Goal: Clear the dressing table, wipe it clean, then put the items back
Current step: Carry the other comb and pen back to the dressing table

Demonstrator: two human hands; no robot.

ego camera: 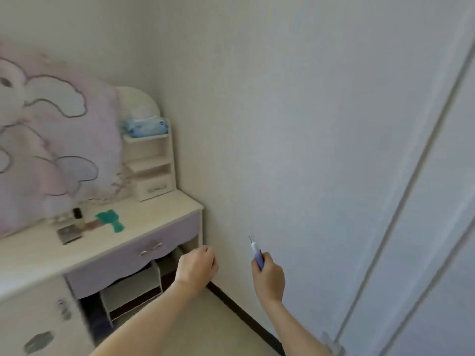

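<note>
Purple pen (257,255) in right hand (268,278), left hand (196,267) fisted

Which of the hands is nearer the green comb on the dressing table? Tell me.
Left. The left hand hangs closed just off the dressing table corner, below-right of the green comb. The right hand is farther right, holding a purple pen-like tool.
</note>
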